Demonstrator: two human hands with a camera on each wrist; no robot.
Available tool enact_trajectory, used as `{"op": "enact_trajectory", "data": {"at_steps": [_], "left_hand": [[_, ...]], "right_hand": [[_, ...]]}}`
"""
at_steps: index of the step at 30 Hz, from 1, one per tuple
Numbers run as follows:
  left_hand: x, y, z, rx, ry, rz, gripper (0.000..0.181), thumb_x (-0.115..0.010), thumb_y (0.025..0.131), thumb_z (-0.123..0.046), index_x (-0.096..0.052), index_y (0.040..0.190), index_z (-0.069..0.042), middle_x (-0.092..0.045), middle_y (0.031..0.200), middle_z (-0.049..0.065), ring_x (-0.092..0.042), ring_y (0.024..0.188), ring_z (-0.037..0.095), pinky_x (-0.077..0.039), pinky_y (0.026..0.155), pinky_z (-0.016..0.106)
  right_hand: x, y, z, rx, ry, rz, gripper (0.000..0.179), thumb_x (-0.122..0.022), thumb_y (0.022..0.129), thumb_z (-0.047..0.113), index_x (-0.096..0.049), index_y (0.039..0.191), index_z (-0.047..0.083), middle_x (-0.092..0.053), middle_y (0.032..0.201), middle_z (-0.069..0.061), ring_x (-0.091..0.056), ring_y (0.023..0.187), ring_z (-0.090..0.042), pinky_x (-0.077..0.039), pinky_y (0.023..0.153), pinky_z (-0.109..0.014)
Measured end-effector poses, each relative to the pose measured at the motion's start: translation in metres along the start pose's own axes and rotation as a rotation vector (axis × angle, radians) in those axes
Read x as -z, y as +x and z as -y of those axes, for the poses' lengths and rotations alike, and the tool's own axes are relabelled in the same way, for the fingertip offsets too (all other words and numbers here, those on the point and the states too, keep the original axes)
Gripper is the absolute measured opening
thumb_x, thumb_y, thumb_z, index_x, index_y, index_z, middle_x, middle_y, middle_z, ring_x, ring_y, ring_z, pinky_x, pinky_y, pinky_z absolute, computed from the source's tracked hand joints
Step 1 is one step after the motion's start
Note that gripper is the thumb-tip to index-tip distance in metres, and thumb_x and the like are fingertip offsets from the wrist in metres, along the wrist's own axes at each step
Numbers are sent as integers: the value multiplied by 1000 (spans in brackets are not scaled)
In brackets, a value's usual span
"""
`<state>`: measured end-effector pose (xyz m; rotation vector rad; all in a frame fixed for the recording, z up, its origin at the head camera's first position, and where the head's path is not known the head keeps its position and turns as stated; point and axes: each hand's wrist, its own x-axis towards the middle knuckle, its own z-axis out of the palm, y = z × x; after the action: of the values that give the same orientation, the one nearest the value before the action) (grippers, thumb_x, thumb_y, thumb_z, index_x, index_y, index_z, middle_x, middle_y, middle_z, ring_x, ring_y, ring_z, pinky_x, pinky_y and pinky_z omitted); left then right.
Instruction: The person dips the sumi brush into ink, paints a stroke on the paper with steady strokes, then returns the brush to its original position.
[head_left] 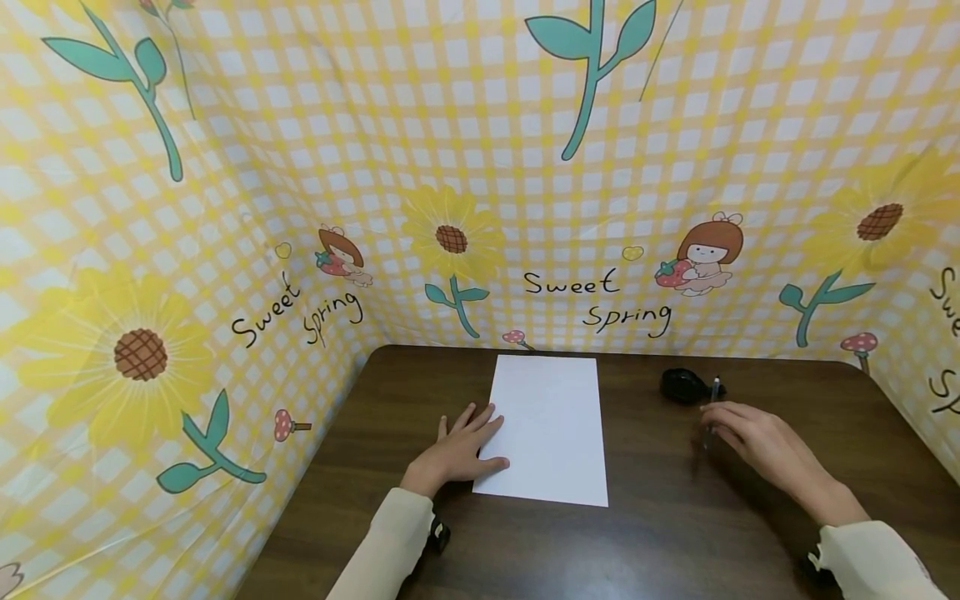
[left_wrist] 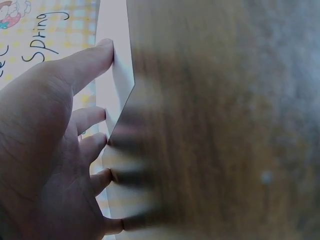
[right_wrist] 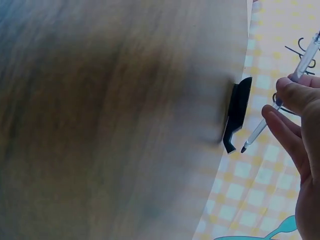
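Right hand pinches pen; cloth reads "Sweet Spring".

Smooth matt paper, clear plastic pen, shiny black object, satiny wood-grain tabletop.

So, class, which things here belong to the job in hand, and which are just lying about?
Apparently in use:
paper, touched by the left hand
pen, held by the right hand

Lying about:
black object on the table, too unclear to name
checked cloth, only backdrop
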<state>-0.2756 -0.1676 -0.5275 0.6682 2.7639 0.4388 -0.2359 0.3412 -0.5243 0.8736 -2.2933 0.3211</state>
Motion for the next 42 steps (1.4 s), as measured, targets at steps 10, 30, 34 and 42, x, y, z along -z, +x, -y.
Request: {"op": "enact_trajectory", "data": {"at_steps": [10,30,34,42], "left_hand": [[0,0,-1,1,1,2,86,-61,101,-65,-33,169,-21,-18,180,4,-7,167,40,-2,124,81],[0,0,-1,-2,-6,1,86,-63,100,-63,-34,169,-20,-19,180,6,-7,167,41,-2,123,81],[-1,-1,-1,-2,-10,0,86,-62,100,-64,-34,169,-20,-19,180,6,-7,167,41,-2,123,81],[-1,1,0,-2,1,-3,86,-62,100,-63,-34,169,-20,-19,180,6,-8,167,41,-2,123,81]], "right_hand": [[9,10,3,0,-29,-87,62,-31,115,51,-79,108,11,-78,106,-5,-76,92,-22,-56,72,-37],[24,31,8,-32,-11,-151,59,-38,115,49,-78,105,7,-77,104,-6,-73,96,-22,-49,86,-26],[26,33,8,-42,5,-153,60,-37,115,50,-77,105,6,-77,104,-4,-72,95,-21,-50,85,-22],[27,39,7,-55,29,-183,58,-41,114,48,-77,103,3,-77,101,-6,-73,90,-20,-55,77,-24]]}}
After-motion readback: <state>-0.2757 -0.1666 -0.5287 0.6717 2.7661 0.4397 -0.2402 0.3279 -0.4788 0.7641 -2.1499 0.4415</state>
